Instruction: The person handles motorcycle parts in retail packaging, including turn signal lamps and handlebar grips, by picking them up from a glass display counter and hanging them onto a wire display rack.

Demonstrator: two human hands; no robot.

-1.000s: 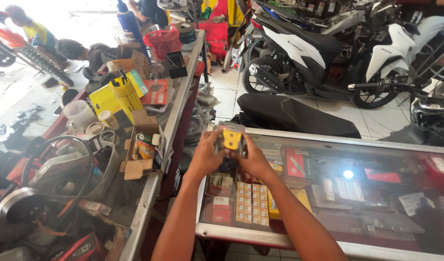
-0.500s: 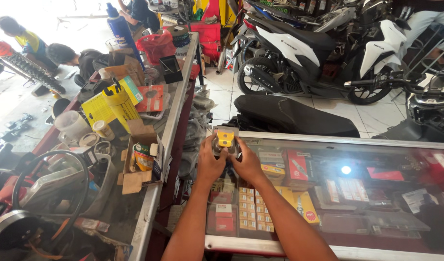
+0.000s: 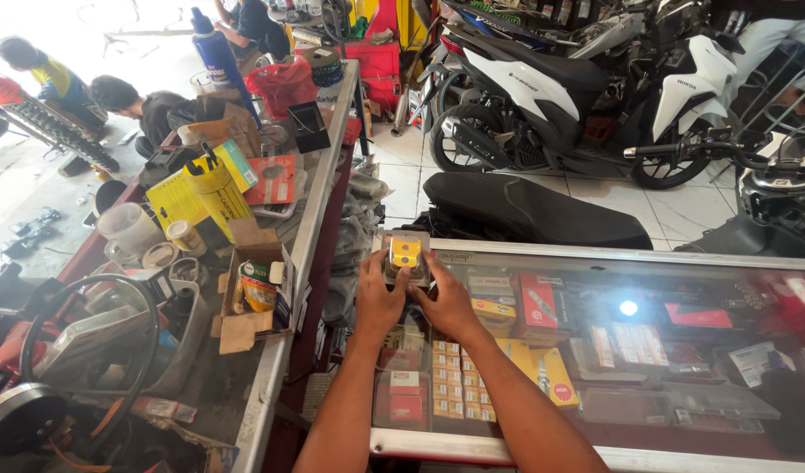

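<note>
- Small clear blister pack [image 3: 407,254] w/ a yellow part inside, held upright just above the far-left corner of a glass display counter [image 3: 595,263].
- Left hand [image 3: 378,293] grasps the pack's left edge, thumb on the front; right hand [image 3: 446,298] grasps its right edge the same way. Both hands closed on the pack, forearms reaching in from the near edge.
- Under the glass, below the hands: rows of small yellow-and-red boxes [image 3: 459,377]; red cartons [image 3: 536,298] further right. A bright light reflection [image 3: 628,307] sits on the glass, right of the hands.
- Left of the counter: cluttered metal-edged workbench [image 3: 310,219] w/ an open cardboard box [image 3: 253,285], a yellow bottle [image 3: 211,180], a red card pack [image 3: 273,180], a white cup [image 3: 126,226]; a blue spray can [image 3: 215,48] at its far end.
- Near left: a black tyre ring [image 3: 87,350].
- Far, beyond the counter: a black scooter seat [image 3: 525,206] on the tiled floor; a white-and-black scooter [image 3: 586,88] parked behind it.
- Far left: two people [image 3: 87,83] crouched on the floor, well apart from the hands.
</note>
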